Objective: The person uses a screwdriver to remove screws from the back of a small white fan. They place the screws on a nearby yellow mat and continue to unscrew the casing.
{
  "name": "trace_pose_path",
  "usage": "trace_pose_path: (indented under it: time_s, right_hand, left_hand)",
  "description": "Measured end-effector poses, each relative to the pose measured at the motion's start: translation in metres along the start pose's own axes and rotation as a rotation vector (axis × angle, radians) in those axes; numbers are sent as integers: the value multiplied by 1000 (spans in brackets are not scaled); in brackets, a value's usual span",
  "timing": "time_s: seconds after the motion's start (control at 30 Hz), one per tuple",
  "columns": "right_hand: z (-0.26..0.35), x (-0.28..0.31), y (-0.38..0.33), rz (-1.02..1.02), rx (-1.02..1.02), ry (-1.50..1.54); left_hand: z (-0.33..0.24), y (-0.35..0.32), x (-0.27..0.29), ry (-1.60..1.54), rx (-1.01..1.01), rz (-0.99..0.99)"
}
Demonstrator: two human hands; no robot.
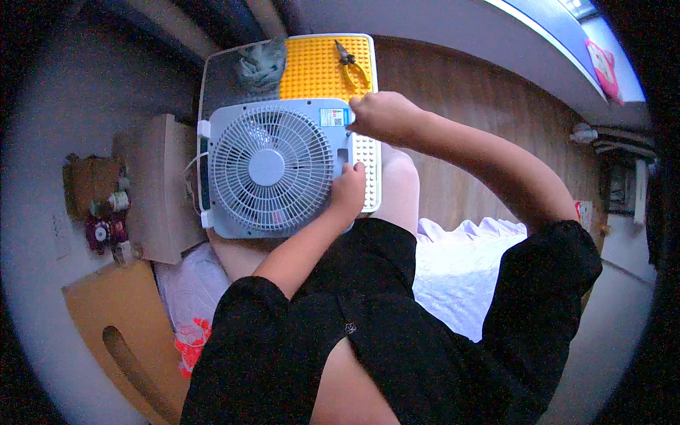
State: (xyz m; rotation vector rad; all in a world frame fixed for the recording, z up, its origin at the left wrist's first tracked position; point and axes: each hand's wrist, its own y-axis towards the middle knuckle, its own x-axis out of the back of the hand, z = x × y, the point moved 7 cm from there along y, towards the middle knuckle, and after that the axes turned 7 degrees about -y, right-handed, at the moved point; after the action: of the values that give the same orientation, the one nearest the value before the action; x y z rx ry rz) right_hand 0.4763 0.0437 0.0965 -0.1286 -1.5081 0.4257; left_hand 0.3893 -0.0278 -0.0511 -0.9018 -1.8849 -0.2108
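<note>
A pale grey box fan [266, 168] with a round slatted grille lies across a studded board [309, 69] over my lap. My left hand [348, 190] grips the fan's right edge below the handle slot, thumb on top and the other fingers mostly hidden. At the fan's upper right corner, beside a blue-and-white label [335, 117], my right hand [386, 117] is closed with its fingertips pinched at the edge. What it pinches is too small to make out. Pliers [348, 64] with yellow handles rest on the yellow part of the board, beyond the fan.
Crumpled clear plastic [261, 67] covers the board's grey far left part. To the left stand a wooden cabinet [152, 188] and a brown panel with a slot [106, 319]. A white cord [191, 170] loops by the fan's left side. White bedding [460, 276] lies at my right.
</note>
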Motion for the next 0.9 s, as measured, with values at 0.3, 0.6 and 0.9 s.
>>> trace_pose_path:
  time_s: [0.3, 0.6, 0.9]
  right_hand:
    - [10, -10, -2, -150, 259, -268]
    - [11, 1, -5, -169, 256, 7]
    - [-5, -2, -4, -188, 96, 21]
  left_hand:
    - [5, 3, -8, -4, 26, 11]
    - [2, 0, -3, 104, -21, -114]
    - [2, 1, -1, 81, -27, -78]
